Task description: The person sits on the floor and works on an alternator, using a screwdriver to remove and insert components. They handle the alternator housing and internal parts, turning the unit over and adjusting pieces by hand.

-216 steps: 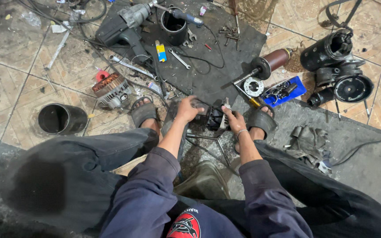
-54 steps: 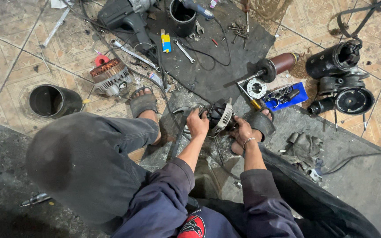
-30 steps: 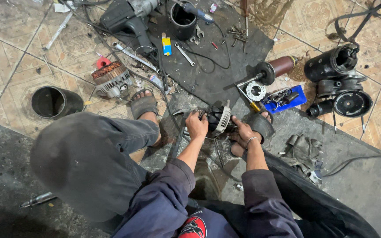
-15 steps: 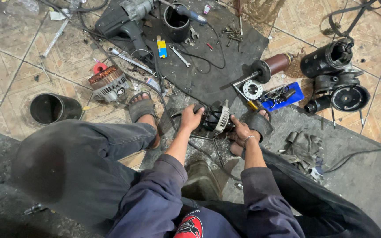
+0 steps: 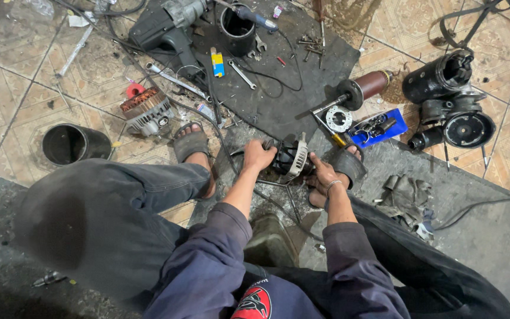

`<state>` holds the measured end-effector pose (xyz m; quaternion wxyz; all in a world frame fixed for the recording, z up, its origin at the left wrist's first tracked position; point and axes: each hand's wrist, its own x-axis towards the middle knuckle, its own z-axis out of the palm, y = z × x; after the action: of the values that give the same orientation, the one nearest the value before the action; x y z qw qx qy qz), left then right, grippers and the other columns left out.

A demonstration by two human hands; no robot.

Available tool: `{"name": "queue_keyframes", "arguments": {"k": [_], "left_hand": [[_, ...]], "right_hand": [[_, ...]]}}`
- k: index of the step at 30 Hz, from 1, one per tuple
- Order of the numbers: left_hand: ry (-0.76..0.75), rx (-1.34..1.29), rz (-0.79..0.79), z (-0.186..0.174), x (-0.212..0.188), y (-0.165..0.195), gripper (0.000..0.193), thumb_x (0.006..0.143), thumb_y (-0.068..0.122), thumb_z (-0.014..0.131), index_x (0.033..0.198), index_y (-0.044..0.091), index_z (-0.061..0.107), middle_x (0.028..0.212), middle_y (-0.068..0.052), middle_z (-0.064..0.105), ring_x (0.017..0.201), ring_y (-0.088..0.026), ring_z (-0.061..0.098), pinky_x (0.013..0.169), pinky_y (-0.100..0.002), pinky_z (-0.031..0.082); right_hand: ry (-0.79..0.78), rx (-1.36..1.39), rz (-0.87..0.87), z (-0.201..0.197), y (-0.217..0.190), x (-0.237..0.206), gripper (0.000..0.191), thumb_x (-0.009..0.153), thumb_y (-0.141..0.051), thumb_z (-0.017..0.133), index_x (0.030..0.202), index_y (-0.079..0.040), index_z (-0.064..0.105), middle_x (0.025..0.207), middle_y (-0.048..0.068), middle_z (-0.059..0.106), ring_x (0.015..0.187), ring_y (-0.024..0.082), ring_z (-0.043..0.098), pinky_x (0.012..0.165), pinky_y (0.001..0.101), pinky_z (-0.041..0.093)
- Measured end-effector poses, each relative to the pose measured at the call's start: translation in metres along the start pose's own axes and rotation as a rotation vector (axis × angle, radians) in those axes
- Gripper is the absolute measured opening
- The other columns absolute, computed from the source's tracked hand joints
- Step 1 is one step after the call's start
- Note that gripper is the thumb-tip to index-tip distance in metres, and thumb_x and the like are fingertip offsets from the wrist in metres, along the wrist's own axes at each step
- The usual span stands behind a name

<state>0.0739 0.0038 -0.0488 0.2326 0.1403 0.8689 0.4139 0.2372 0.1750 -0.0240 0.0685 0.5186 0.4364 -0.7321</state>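
While hands (image 5: 259, 157) (image 5: 324, 175) grip alternator (image 5: 290, 158) — underside hidden.

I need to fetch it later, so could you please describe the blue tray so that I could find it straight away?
Start at the dark floor mat at the top centre. Off its right edge lies a copper-coloured armature, and just below that sits the blue tray holding small dark parts. It is the only bright blue thing among the black motor housings.

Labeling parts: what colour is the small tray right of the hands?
Blue tray, clearest in the head view.
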Motion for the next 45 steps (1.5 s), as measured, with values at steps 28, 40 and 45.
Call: {"name": "queue_keyframes", "arguments": {"k": [28,40,45], "left_hand": [[0.128,-0.126,0.154,0.015,-0.019,-0.017,0.031,0.082,0.02,0.076,0.103,-0.003,0.072,0.105,-0.023,0.072,0.1,-0.042,0.068,0.089,-0.045,0.054],[0.16,-0.139,0.185,0.02,-0.02,-0.017,0.028,0.083,0.019,0.077,0.099,-0.003,0.072,0.101,-0.024,0.071,0.097,-0.043,0.068,0.086,-0.047,0.053],[0.185,-0.167,0.209,0.023,-0.018,-0.018,0.025,0.081,0.018,0.077,0.095,-0.002,0.073,0.096,-0.023,0.071,0.093,-0.043,0.069,0.084,-0.048,0.054]], "right_hand": [[0.07,-0.04,0.106,-0.004,-0.003,0.004,0.068,0.102,-0.055,0.057,0.138,0.003,0.056,0.125,0.023,0.067,0.098,0.034,0.07,0.085,0.0476,0.057],[-0.226,0.088,0.086,-0.021,-0.005,0.004,0.053,0.098,-0.032,0.058,0.136,0.004,0.054,0.127,0.022,0.066,0.111,0.035,0.066,0.098,0.0515,0.053],[-0.02,-0.033,0.243,-0.007,-0.013,-0.003,0.089,0.103,-0.063,0.045,0.143,0.016,0.049,0.131,0.032,0.063,0.118,0.042,0.063,0.102,0.0509,0.051]]}}
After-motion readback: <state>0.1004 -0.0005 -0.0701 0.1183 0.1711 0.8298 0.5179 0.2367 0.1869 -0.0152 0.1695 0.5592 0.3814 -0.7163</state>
